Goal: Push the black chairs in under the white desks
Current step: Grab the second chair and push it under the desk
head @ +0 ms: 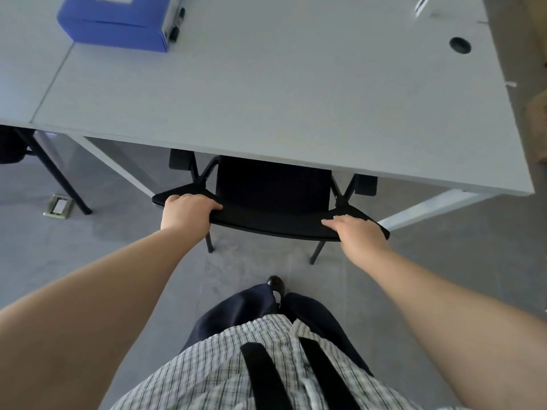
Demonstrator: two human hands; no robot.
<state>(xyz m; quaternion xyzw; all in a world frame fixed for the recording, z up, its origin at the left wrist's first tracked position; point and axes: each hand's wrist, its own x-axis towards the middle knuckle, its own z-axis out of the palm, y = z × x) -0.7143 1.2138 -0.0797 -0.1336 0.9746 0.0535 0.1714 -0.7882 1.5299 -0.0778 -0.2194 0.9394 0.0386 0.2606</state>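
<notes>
Both hands grip the top rail of the black chair (270, 214): left hand (189, 211) closed on its left end, right hand (355, 232) laid over its right end. Rail runs left-right across mid-frame; seat sits partly under the white desk (266, 93), directly ahead toward the upper frame.

shirt (213, 371): white, thin dark check | trousers (236, 309): navy | shoe (276, 284): glossy black | arms bare

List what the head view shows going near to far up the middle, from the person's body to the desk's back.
Checked shirt → black shoe → chair backrest → white desk → blue box.
</notes>
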